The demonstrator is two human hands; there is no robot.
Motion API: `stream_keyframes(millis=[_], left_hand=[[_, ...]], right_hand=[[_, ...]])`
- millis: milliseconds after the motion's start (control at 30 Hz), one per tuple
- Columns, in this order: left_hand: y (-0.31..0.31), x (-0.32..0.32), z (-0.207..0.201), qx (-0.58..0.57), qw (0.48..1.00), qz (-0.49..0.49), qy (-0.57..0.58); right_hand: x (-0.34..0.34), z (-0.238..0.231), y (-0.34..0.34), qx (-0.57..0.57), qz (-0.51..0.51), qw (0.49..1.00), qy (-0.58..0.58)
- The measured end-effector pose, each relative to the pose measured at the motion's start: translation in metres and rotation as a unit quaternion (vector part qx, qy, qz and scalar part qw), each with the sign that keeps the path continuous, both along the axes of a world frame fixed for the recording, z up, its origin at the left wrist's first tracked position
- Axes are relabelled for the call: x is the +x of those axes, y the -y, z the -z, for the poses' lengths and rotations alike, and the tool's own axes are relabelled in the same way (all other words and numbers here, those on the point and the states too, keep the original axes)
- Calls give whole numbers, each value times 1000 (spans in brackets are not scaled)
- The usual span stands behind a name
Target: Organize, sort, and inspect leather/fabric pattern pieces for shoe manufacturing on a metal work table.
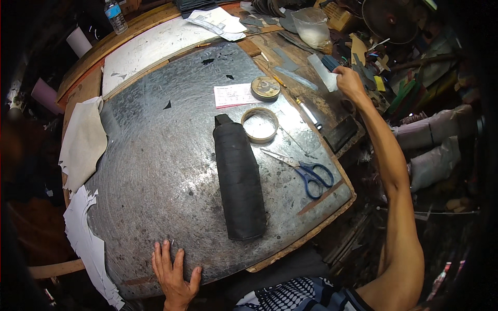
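Observation:
My left hand (175, 280) lies flat at the near edge of the metal-topped table (150, 197), fingers spread and holding nothing. My right hand (348, 82) reaches out to the far right, its fingers closed beside a pale flat strip (322, 73) and a dark blue ribbed piece (330, 63). What those fingers hold is too small to make out. In the middle of the metal top rests a long black wrapped bundle (239, 181). To its right are a roll of tape (260, 125) and blue-handled scissors (314, 179) with parted blades.
A round tin (265, 88) sits partly over a paper slip (233, 96). A marker (309, 114) lies near the right edge. Cut leather (83, 142) and white sheet (91, 243) hang over the left edge. Scraps and a plastic bag (313, 28) crowd the far right.

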State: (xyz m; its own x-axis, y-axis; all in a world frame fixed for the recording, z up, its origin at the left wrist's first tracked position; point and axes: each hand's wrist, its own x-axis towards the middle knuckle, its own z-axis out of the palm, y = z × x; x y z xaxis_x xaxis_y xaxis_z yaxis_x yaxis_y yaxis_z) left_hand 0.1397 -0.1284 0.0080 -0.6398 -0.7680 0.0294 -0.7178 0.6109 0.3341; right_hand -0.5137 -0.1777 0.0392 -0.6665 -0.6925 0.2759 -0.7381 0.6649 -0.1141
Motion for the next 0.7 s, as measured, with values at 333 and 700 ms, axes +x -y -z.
stream_keyframes(millis=[333, 700], left_hand=[[2, 2, 1, 5, 1000, -4, 6], [44, -19, -59, 80, 980, -37, -180]], right_hand=[[130, -16, -52, 27, -175, 896, 407], [144, 0, 40, -19, -316, 942, 110]])
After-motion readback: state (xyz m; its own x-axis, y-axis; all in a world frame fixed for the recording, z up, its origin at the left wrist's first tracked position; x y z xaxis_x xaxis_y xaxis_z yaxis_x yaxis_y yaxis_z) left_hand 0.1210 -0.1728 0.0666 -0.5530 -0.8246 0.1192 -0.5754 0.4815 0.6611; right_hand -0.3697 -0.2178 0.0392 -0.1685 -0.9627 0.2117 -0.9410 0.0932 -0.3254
